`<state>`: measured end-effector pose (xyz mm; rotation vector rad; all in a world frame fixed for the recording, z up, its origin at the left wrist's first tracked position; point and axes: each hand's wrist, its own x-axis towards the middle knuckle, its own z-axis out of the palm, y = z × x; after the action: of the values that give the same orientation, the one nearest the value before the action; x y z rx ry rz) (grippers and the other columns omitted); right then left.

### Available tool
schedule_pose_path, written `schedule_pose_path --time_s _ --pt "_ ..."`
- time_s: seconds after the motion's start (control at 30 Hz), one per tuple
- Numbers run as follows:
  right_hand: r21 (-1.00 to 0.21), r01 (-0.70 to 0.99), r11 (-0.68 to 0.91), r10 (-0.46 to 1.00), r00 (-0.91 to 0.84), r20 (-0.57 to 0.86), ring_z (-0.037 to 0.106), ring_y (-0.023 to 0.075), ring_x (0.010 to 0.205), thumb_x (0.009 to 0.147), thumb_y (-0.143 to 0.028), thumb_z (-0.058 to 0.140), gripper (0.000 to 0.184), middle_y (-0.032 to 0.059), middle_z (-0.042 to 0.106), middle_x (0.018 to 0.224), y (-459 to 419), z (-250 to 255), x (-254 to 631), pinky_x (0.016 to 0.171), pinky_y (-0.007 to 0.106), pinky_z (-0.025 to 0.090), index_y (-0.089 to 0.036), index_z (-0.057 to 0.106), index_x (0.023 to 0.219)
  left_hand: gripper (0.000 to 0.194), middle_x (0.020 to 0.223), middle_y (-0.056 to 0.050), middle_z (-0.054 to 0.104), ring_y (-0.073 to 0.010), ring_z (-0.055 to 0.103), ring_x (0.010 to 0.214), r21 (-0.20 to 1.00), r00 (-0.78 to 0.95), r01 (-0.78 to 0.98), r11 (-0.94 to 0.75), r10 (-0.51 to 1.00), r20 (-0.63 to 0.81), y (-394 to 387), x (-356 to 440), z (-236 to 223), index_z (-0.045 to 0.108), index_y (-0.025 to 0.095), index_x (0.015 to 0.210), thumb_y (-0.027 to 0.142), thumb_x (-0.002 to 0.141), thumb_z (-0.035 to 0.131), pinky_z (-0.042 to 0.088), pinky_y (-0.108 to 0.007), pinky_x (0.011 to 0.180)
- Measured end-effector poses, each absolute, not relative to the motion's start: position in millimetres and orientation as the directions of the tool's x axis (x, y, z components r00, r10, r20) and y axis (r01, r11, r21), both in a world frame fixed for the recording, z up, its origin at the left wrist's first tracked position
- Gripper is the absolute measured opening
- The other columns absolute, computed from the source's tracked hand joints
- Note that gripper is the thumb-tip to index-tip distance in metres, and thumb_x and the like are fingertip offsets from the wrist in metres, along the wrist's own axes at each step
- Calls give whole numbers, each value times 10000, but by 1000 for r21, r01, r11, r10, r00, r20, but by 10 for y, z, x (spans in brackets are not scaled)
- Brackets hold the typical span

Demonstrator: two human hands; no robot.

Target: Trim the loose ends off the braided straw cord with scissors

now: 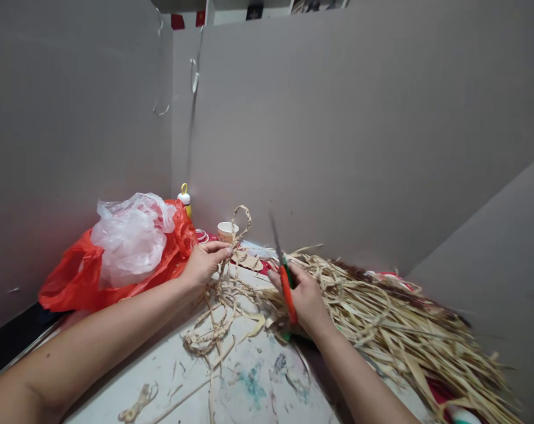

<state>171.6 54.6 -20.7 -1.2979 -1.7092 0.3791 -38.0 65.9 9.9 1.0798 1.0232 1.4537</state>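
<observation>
Between the thumb and fingers of my left hand [207,262] is a braided straw cord [244,218]. A loop of it stands up above the fingertips, while the rest hangs down to the table in loose coils [207,341]. My right hand [305,297] is wrapped round the orange and green handles of a pair of scissors [278,238]. Their blades point up and away from me, apart from the cord, and look nearly closed. A large heap of dry straw strips [390,318] lies beside and beyond my right hand.
A red plastic bag [72,274] with a crumpled clear bag [132,238] on it sits at the left. Behind the cord stand a paper cup [226,231] and a yellow-and-white bottle [184,199]. Grey partitions [337,118] enclose the paint-stained white table [249,400], where straw scraps [138,403] lie.
</observation>
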Motion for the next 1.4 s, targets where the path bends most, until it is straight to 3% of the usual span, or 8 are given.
schedule_pose_path --time_s 0.07,0.13,0.27,0.5,0.93,1.17,1.4 --pt "-468 792 393 851 -121 510 519 155 590 757 -496 579 282 -14 566 625 557 -272 1746 550 258 338 -220 521 778 231 527 7 619 -77 430 467 962 -106 -238 -132 988 110 690 -408 99 730 163 700 322 540 782 297 -215 474" --pt "-284 891 355 860 -191 474 552 176 597 775 -483 545 272 -2 604 651 553 -310 1748 545 264 309 -228 522 864 238 489 15 593 -70 403 435 961 -114 -238 -139 987 114 707 -424 97 727 155 691 328 537 780 277 -212 449" --pt "-118 945 304 881 -232 413 599 207 631 822 -471 472 276 22 643 702 521 -290 1724 537 269 280 -225 488 947 223 503 20 600 -60 391 420 960 -128 -232 -154 984 127 711 -432 102 730 153 697 307 543 777 268 -205 435" --pt "-4 967 254 866 -225 445 625 229 679 843 -558 420 343 46 661 744 502 -201 1756 526 276 261 -228 484 908 204 681 -35 688 -110 538 580 957 -128 -220 -191 978 165 674 -409 117 744 151 738 288 586 758 399 -228 557" --pt "-2 971 239 890 -219 400 612 217 633 826 -592 416 380 31 656 706 517 -200 1777 512 274 243 -233 517 895 179 684 -15 680 -105 532 602 954 -96 -157 -256 965 243 629 -402 135 744 147 764 271 637 742 397 -228 602" --pt "36 965 260 873 -251 417 630 226 652 826 -604 409 413 36 682 728 522 -199 1814 538 286 276 -240 553 959 138 752 -24 706 -136 589 683 937 -134 -195 -291 954 269 648 -386 100 750 179 770 247 653 721 437 -250 652" --pt "79 970 229 853 -239 464 641 223 654 822 -662 378 503 53 687 711 493 -176 1790 532 281 272 -232 590 972 111 678 -20 681 -125 555 623 945 -136 -107 -308 946 293 640 -401 147 740 155 711 237 644 708 417 -245 619"
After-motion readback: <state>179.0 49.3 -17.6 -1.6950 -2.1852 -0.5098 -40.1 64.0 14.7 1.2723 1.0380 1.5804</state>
